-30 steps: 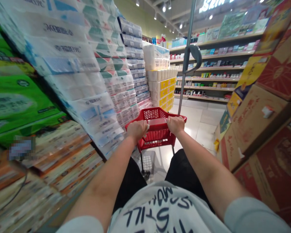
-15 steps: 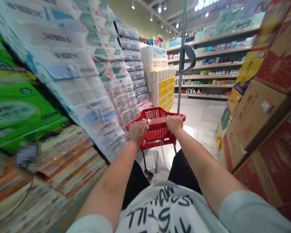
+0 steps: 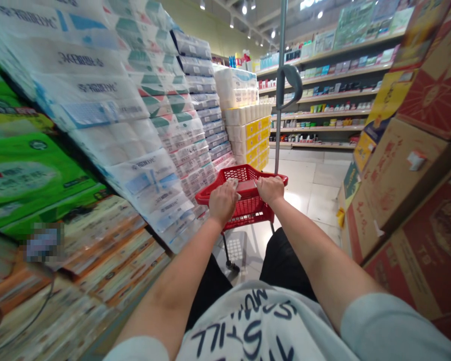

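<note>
A red plastic shopping cart (image 3: 248,219) stands right in front of me, with an open lattice basket and a wheel showing at its lower left. My right hand (image 3: 271,189) is closed around the right part of its red handle (image 3: 248,187). Over the handle's left part, my left hand (image 3: 223,203) is closed on a crumpled white tissue (image 3: 233,181), which shows at its fingers and lies against the bar. The rest of the tissue is hidden by the hand.
Tall stacks of wrapped toilet paper (image 3: 97,90) and green tissue packs (image 3: 18,175) line the left. Cardboard boxes (image 3: 398,170) are piled on the right. A grey pole (image 3: 278,135) with a looped grip rises beyond the cart. Stocked shelves (image 3: 323,100) stand behind the tiled floor (image 3: 304,175).
My left hand has slid right along the handle with the tissue, closer to my right hand. My right hand keeps its place, and the cart has hardly moved.
</note>
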`<state>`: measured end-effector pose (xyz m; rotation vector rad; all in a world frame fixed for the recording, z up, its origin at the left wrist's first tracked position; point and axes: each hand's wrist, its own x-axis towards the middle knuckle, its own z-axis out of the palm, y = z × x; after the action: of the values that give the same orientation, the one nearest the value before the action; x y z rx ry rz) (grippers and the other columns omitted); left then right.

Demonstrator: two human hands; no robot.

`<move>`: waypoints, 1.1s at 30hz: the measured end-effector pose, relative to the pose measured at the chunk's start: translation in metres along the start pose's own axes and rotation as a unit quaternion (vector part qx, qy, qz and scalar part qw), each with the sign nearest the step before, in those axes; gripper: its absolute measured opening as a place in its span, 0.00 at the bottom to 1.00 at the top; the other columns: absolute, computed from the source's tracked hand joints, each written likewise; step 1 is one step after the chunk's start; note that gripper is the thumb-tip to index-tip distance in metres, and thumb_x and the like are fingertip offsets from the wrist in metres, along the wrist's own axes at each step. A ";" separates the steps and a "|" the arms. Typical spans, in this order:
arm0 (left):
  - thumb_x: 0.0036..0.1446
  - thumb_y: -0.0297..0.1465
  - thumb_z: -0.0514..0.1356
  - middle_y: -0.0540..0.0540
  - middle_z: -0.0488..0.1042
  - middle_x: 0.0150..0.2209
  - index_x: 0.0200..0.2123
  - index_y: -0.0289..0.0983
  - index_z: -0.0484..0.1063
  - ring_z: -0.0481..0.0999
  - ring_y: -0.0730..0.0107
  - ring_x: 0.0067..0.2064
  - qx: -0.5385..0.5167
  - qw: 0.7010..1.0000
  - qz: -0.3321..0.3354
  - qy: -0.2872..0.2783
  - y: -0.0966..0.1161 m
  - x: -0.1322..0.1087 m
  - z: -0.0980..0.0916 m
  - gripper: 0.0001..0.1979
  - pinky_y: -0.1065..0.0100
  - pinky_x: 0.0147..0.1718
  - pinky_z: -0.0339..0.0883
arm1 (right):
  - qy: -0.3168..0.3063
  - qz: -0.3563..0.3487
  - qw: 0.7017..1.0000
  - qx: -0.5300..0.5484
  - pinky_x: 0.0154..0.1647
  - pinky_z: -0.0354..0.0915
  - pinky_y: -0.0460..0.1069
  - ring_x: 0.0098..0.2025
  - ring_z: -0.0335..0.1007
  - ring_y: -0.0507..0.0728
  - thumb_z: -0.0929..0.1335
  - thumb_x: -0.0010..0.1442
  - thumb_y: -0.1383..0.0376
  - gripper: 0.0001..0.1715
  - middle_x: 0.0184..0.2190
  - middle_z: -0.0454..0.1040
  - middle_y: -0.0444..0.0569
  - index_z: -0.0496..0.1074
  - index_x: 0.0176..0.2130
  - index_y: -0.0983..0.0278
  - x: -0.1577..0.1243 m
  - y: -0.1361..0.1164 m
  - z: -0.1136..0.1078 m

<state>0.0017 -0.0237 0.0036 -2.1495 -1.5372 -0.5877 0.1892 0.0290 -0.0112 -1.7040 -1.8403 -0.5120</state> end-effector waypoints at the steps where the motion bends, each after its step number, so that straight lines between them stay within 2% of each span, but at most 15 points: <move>1: 0.66 0.36 0.42 0.41 0.61 0.64 0.62 0.39 0.59 0.60 0.58 0.63 -0.007 0.999 0.031 0.015 0.006 -0.003 0.002 0.23 0.55 0.59 0.53 | 0.000 0.001 1.000 0.000 0.44 0.54 0.53 0.35 0.74 0.58 0.55 0.68 0.62 0.28 0.31 0.79 0.55 0.77 0.30 0.67 0.000 0.001 0.000; 3: 0.66 0.35 0.43 0.44 0.56 0.66 0.63 0.41 0.57 0.54 0.58 0.66 -0.015 0.997 0.068 0.028 0.012 -0.007 0.004 0.24 0.53 0.62 0.47 | 0.000 0.004 1.000 0.000 0.44 0.54 0.53 0.36 0.74 0.58 0.55 0.68 0.63 0.28 0.31 0.79 0.55 0.77 0.30 0.67 0.001 0.002 0.000; 5: 0.66 0.35 0.43 0.44 0.59 0.65 0.64 0.42 0.56 0.55 0.59 0.66 -0.024 0.997 0.065 0.031 0.008 -0.008 0.006 0.24 0.54 0.62 0.48 | -0.002 0.002 1.000 0.003 0.44 0.54 0.53 0.36 0.74 0.58 0.54 0.68 0.63 0.28 0.31 0.79 0.55 0.78 0.31 0.67 0.001 0.003 0.000; 9: 0.66 0.35 0.41 0.41 0.67 0.59 0.62 0.38 0.60 0.65 0.60 0.59 -0.035 0.999 -0.018 0.035 -0.016 -0.005 0.008 0.25 0.57 0.58 0.55 | -0.009 -0.015 1.000 0.008 0.43 0.53 0.53 0.36 0.73 0.58 0.54 0.68 0.63 0.28 0.31 0.79 0.56 0.78 0.33 0.67 0.002 0.000 -0.002; 12: 0.66 0.34 0.39 0.39 0.70 0.56 0.58 0.34 0.65 0.68 0.59 0.56 -0.024 0.996 -0.070 0.040 -0.021 -0.004 0.008 0.25 0.57 0.57 0.57 | -0.007 -0.011 1.000 0.009 0.43 0.53 0.53 0.36 0.73 0.59 0.55 0.68 0.62 0.27 0.31 0.78 0.57 0.78 0.34 0.68 0.001 -0.004 -0.001; 16: 0.66 0.36 0.40 0.39 0.67 0.59 0.62 0.35 0.60 0.65 0.59 0.58 -0.019 0.999 -0.018 0.035 -0.016 -0.006 0.007 0.25 0.58 0.58 0.55 | -0.008 -0.008 1.000 0.008 0.44 0.53 0.53 0.37 0.72 0.58 0.55 0.68 0.62 0.27 0.32 0.79 0.57 0.77 0.34 0.69 0.001 -0.007 -0.001; 19: 0.66 0.36 0.41 0.40 0.67 0.59 0.62 0.37 0.60 0.65 0.59 0.58 -0.025 0.999 0.004 0.023 -0.026 -0.007 0.005 0.24 0.58 0.58 0.54 | -0.006 -0.012 1.000 0.007 0.44 0.53 0.53 0.37 0.72 0.58 0.55 0.68 0.62 0.27 0.32 0.79 0.56 0.77 0.33 0.68 -0.001 -0.005 -0.002; 22: 0.67 0.35 0.40 0.40 0.72 0.54 0.55 0.36 0.67 0.69 0.58 0.54 -0.011 0.998 -0.059 0.021 -0.042 -0.005 0.006 0.23 0.57 0.56 0.56 | -0.005 -0.017 1.000 0.007 0.44 0.53 0.53 0.36 0.72 0.58 0.55 0.68 0.62 0.26 0.31 0.79 0.56 0.77 0.32 0.67 -0.001 -0.005 -0.003; 24: 0.67 0.34 0.39 0.39 0.74 0.51 0.52 0.35 0.69 0.70 0.58 0.52 -0.008 0.996 -0.087 0.026 -0.044 -0.003 0.008 0.24 0.56 0.55 0.57 | -0.003 -0.011 1.000 0.007 0.44 0.53 0.53 0.36 0.72 0.58 0.56 0.68 0.62 0.26 0.31 0.79 0.56 0.77 0.32 0.68 -0.001 -0.005 -0.003; 26: 0.67 0.34 0.39 0.39 0.73 0.53 0.54 0.34 0.68 0.69 0.59 0.54 -0.019 0.997 -0.062 0.030 -0.038 -0.002 0.010 0.24 0.57 0.56 0.57 | -0.002 -0.005 1.000 0.009 0.44 0.53 0.53 0.36 0.73 0.58 0.56 0.68 0.62 0.26 0.31 0.79 0.56 0.77 0.32 0.67 -0.001 -0.004 -0.003; 28: 0.67 0.35 0.40 0.39 0.70 0.56 0.57 0.34 0.65 0.67 0.60 0.57 -0.032 0.999 -0.007 0.031 -0.031 -0.002 0.011 0.24 0.58 0.58 0.56 | -0.002 -0.007 1.000 0.010 0.43 0.52 0.53 0.36 0.73 0.58 0.55 0.68 0.62 0.26 0.31 0.79 0.55 0.77 0.32 0.66 0.000 -0.001 -0.002; 30: 0.67 0.36 0.41 0.41 0.69 0.58 0.58 0.35 0.64 0.65 0.62 0.59 -0.031 0.999 0.023 0.031 -0.031 -0.004 0.011 0.23 0.58 0.60 0.54 | -0.002 -0.010 1.000 0.011 0.43 0.52 0.52 0.35 0.73 0.58 0.55 0.68 0.63 0.26 0.31 0.79 0.53 0.76 0.31 0.65 0.001 0.003 -0.002; 33: 0.67 0.35 0.42 0.43 0.72 0.55 0.54 0.38 0.67 0.68 0.62 0.56 -0.016 0.999 -0.009 0.039 -0.046 -0.006 0.009 0.21 0.55 0.61 0.51 | -0.004 -0.015 1.000 0.013 0.42 0.52 0.52 0.36 0.73 0.57 0.55 0.68 0.62 0.27 0.30 0.79 0.53 0.76 0.30 0.65 0.001 0.009 -0.003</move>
<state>-0.0430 -0.0099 -0.0030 -2.1136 -1.5165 -0.6979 0.1986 0.0287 -0.0088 -1.6656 -1.8727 -0.4933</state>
